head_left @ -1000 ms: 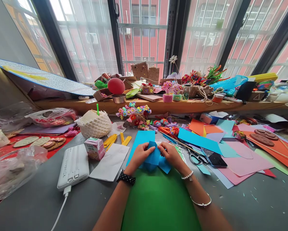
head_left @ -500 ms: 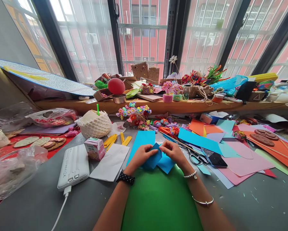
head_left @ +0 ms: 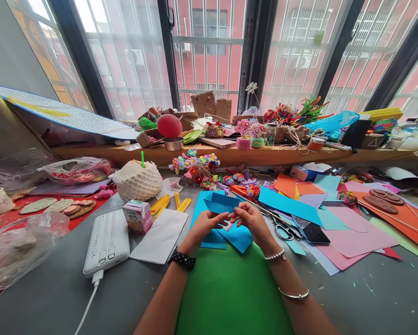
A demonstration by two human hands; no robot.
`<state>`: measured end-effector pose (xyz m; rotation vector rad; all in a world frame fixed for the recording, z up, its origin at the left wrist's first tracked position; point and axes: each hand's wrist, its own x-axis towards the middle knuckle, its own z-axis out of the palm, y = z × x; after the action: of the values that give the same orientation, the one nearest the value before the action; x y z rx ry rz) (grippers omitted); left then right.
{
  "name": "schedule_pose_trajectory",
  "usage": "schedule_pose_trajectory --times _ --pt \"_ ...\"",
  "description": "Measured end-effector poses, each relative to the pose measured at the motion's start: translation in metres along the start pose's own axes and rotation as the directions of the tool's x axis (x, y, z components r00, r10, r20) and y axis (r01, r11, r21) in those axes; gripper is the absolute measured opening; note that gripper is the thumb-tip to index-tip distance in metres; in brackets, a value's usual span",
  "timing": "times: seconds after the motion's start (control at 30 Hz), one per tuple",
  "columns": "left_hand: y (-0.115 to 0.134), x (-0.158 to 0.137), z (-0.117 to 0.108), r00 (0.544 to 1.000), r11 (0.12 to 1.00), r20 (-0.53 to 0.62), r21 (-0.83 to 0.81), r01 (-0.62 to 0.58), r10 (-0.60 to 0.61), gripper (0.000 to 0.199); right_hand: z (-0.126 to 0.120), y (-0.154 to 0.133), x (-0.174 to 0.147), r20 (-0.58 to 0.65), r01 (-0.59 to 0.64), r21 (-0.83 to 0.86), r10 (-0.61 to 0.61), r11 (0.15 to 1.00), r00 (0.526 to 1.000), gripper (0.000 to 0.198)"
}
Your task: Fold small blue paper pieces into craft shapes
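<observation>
Both hands are together in front of me, working on a folded piece of blue paper (head_left: pixel 222 203). My left hand (head_left: pixel 209 224) pinches its lower edge, with thumb and fingers stretched to the right. At its right end, my right hand (head_left: pixel 253 224) holds it with bent fingertips, which partly hide the grip. Flat under the hands lie more pieces of blue paper (head_left: pixel 242 238), and another blue sheet (head_left: pixel 197 211) shows just left of the fold. A green surface (head_left: pixel 235 288) spreads between my forearms.
On the left stand a white power bank (head_left: pixel 107 242), a small pink carton (head_left: pixel 138 216) and a net-wrapped coconut (head_left: pixel 138 180) with a straw. To the right lie scissors (head_left: pixel 283 231), a phone (head_left: pixel 311 230) and coloured paper sheets (head_left: pixel 362 235). A cluttered sill (head_left: pixel 142 154) runs behind.
The folded blue paper, earlier upright and angled between my fingers, now lies opened out wider and farther from me. My fingertips have shifted along its near edge.
</observation>
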<state>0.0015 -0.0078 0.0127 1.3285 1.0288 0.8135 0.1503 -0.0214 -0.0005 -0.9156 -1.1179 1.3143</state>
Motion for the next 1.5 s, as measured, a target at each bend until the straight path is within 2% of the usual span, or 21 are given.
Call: schedule_pose_trajectory --times 0.17,0.3,0.5,0.6,0.67,0.77,0.9,1.13,1.37,1.5 --pt "0.0 0.0 -0.003 0.992 1.0 -0.125 0.001 -0.025 0.025 0.026 -0.003 0.002 0.001 0.053 0.07 -0.171 -0.061 0.983 0.997 0.02" --pt "-0.002 0.002 -0.003 0.985 0.994 -0.152 -0.054 -0.094 0.085 0.024 -0.003 0.004 0.001 0.084 0.072 -0.247 -0.053 0.966 0.995 0.019" --pt "-0.004 0.003 -0.005 0.964 0.969 -0.214 -0.155 -0.191 0.155 0.024 -0.001 0.002 -0.001 0.282 0.123 -0.366 -0.016 0.922 0.959 0.017" --pt "-0.004 0.004 -0.006 0.966 0.967 -0.226 -0.19 -0.169 0.125 0.025 -0.007 -0.001 0.0 0.198 0.215 -0.411 -0.143 0.886 0.97 0.018" --pt "-0.004 0.005 -0.007 0.966 0.969 -0.231 -0.19 -0.16 0.114 0.025 -0.012 -0.003 0.0 0.134 0.293 -0.395 -0.261 0.871 0.956 0.024" --pt "-0.005 0.006 -0.007 0.962 0.971 -0.24 -0.17 -0.17 0.126 0.025 -0.015 -0.007 -0.002 0.186 0.381 -0.386 -0.334 0.84 0.924 0.032" --pt "-0.004 0.005 -0.006 0.959 0.974 -0.25 -0.144 -0.176 0.136 0.024 -0.011 -0.005 -0.003 0.286 0.422 -0.477 -0.318 0.771 0.904 0.022" --pt "-0.001 0.001 -0.003 0.963 0.978 -0.225 -0.115 -0.174 0.145 0.038 -0.013 0.003 0.0 0.298 0.45 -0.583 -0.338 0.676 0.893 0.016" --pt "0.0 0.001 -0.004 0.97 0.978 -0.199 -0.123 -0.166 0.139 0.04 -0.014 -0.003 0.0 0.311 0.426 -0.561 -0.296 0.71 0.903 0.015" --pt "0.001 0.0 -0.002 0.975 0.978 -0.177 -0.138 -0.159 0.134 0.043 -0.011 -0.005 0.0 0.243 0.387 -0.577 -0.302 0.719 0.922 0.015"
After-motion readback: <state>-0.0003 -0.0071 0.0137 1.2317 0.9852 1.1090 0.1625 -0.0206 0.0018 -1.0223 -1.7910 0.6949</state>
